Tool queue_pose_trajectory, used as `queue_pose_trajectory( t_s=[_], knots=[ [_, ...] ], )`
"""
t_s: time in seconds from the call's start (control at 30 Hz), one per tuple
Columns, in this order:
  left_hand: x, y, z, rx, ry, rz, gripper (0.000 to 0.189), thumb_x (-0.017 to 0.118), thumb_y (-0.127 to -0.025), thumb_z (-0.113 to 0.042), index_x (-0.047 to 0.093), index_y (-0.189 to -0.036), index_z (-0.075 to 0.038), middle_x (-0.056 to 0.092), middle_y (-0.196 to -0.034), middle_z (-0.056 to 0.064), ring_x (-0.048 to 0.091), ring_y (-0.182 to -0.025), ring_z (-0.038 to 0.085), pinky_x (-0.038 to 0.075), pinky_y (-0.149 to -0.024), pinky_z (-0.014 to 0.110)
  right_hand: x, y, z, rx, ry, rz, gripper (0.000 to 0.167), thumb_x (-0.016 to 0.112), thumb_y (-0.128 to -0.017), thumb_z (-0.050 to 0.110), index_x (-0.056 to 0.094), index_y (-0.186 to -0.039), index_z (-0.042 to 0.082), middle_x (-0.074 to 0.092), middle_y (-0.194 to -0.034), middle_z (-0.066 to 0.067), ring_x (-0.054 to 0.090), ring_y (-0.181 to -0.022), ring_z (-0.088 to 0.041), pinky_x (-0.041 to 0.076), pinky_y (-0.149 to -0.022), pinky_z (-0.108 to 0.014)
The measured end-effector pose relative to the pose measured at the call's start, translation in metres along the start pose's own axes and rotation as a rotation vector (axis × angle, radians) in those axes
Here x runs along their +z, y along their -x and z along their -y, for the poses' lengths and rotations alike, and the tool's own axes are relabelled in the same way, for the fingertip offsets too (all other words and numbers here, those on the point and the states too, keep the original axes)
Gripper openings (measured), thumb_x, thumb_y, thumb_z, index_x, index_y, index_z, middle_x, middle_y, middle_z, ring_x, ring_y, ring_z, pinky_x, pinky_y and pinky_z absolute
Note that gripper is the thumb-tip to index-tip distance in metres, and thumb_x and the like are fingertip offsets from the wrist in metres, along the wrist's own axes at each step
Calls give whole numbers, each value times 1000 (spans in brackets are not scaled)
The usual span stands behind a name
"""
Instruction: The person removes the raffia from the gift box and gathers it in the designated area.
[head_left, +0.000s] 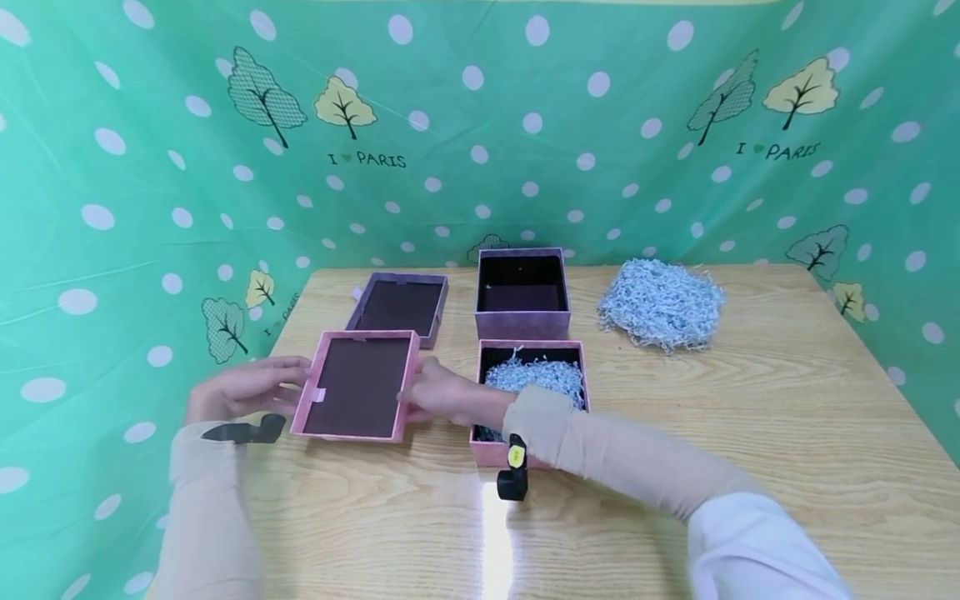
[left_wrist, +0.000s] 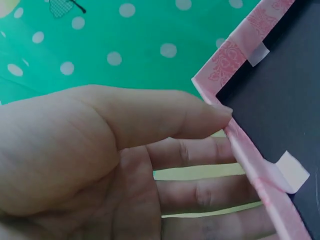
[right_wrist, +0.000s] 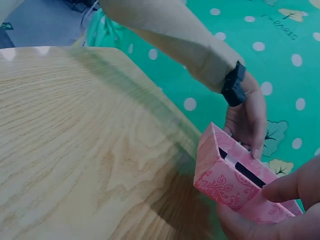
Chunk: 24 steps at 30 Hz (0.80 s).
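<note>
A pink box lid with a dark inner face is held up off the table by both hands, its inside turned toward me. My left hand grips its left edge; in the left wrist view the thumb lies on the pink rim and the fingers pass behind the side wall. On the opposite edge, my right hand pinches the lid wall between thumb and fingers, as the right wrist view shows. Beneath my right forearm stands an open pink box holding blue shredded paper.
Behind the pink lid lies a purple lid, inside up. An open purple box stands behind the pink box, its interior dark. A loose heap of light blue shredded paper sits at the back right of the wooden table.
</note>
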<state>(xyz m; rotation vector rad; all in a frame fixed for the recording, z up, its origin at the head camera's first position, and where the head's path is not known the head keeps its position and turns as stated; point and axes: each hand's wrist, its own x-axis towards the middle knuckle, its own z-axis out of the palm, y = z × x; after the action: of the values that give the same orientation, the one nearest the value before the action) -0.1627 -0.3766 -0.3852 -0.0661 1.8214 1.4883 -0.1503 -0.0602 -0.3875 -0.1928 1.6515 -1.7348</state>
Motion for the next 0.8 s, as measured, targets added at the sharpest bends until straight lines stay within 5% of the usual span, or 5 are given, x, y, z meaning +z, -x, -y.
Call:
queue_pose_trajectory(
  t_s=[0.37,0.8],
  knots=[
    [-5,-10,14,-19,-25,-23,28,40,-103,-15,46,-126,1,66,-106,2,66,-99,19,56,-89,38,13,-7,-9,-9,40,36,57,46,-80,-22,45,-134,-3,57,-129,-20,60,-114,-32,52,-96,-41],
    [7,-15,2,-96,-225,-147,34,42,-101,-16,46,-125,7,64,-97,1,63,-90,14,56,-85,34,10,-6,-8,163,131,59,48,58,-88,4,41,-133,-5,45,-137,-13,46,-122,-21,40,-109,-46]
  ],
)
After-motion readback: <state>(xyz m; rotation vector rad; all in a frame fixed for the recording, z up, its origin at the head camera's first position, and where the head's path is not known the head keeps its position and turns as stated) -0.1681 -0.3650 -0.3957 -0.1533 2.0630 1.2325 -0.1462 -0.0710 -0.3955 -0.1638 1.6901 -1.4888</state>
